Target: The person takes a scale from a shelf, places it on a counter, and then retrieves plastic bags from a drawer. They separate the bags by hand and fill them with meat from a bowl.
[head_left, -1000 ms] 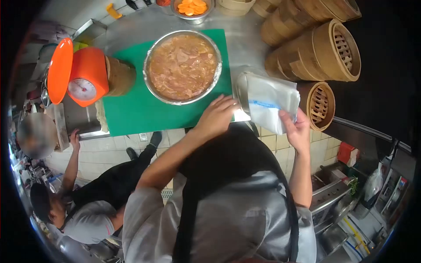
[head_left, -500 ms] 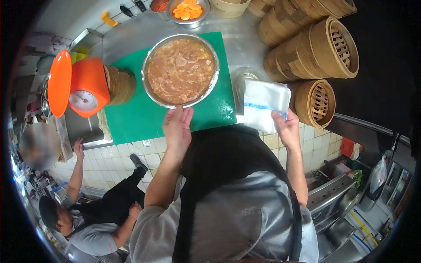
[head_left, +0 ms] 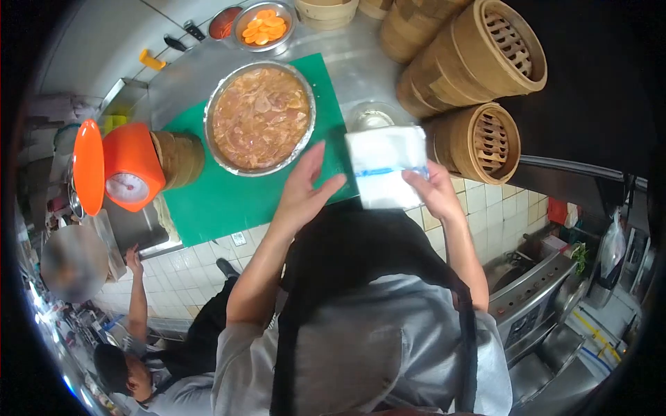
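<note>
My right hand (head_left: 438, 192) grips a stack of clear plastic bags (head_left: 385, 149) with a blue band across it, thumb on top. My left hand (head_left: 305, 187) is in the air over the front edge of the green cutting board (head_left: 198, 211), thumb apart from the fingers and nothing in it. Just beyond it sits a round metal bowl (head_left: 208, 132) full of raw sliced meat (head_left: 260, 118) in brown marinade. Behind the bags, a clear round container (head_left: 371, 114) is partly hidden.
An orange scale (head_left: 135, 156) and a bamboo steamer (head_left: 179, 158) are at the left. Stacked bamboo steamers (head_left: 458, 62) line the right. A bowl of carrot slices (head_left: 263, 29) stands at the back. At lower left, a co-worker (head_left: 166, 360) reaches toward the counter.
My left hand has left the bowl's rim and moved right toward the bags, its thumb spreading. My right hand has brought the bags inward. The view has shifted.
</note>
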`<action>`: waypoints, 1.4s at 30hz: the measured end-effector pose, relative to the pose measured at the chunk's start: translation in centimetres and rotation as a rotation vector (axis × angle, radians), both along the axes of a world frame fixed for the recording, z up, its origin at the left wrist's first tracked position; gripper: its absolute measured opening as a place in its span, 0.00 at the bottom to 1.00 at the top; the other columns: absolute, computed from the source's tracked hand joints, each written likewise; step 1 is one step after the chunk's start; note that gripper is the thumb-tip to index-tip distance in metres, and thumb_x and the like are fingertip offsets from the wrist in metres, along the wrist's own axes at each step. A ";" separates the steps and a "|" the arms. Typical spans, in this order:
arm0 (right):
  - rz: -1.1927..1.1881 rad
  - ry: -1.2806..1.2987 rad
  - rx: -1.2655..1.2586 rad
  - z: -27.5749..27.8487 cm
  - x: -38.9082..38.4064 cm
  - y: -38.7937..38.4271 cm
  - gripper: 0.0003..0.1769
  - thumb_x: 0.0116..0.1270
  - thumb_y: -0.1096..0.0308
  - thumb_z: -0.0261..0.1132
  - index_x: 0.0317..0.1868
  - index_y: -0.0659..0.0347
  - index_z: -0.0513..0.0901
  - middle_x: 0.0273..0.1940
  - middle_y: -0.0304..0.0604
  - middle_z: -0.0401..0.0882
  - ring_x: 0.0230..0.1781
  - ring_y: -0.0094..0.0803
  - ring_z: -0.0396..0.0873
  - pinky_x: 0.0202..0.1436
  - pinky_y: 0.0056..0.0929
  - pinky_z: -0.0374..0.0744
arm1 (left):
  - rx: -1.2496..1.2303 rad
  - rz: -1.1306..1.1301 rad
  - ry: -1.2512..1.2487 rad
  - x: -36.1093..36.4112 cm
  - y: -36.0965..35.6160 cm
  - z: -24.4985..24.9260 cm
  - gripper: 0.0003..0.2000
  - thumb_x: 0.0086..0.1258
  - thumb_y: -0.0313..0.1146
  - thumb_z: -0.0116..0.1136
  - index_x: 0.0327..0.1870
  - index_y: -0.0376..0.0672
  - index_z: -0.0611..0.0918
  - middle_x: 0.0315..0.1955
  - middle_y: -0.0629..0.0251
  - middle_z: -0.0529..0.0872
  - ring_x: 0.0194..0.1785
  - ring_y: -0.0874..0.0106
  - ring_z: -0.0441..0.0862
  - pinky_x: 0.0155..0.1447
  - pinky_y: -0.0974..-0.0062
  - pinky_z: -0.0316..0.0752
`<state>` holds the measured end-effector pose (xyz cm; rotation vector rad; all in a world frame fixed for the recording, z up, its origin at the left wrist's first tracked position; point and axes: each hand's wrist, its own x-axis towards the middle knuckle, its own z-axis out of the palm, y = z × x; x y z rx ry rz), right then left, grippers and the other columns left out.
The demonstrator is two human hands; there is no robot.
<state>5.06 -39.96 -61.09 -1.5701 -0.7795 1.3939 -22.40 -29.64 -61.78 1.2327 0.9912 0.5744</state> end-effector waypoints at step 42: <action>-0.108 0.455 -0.213 -6.2 -0.7 -3.9 0.26 0.80 0.65 0.63 0.72 0.66 0.70 0.58 0.48 0.84 0.56 0.33 0.84 0.59 0.34 0.84 | 1.186 -0.279 0.574 13.4 7.2 -3.2 0.17 0.63 0.36 0.71 0.53 0.46 0.83 0.48 0.63 0.84 0.56 0.62 0.82 0.59 0.63 0.72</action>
